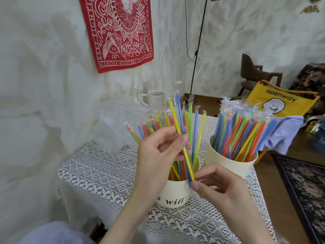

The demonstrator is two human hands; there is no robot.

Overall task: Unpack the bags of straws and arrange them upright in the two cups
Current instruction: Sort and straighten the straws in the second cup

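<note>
Fingers of the left hand pinch a yellow straw and a blue straw at mid-length, both still in clear wrappers. Below that grip, the right hand pinches their lower ends between thumb and forefinger. Directly behind and beneath both hands stands the near cream cup, partly filled with upright straws; right of the grip, the far cup is packed full.

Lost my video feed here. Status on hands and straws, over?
Left hand and right hand both pinching a yellow straw and a blue one over the near cup. Far cup packed full. Nothing blocking.
</note>
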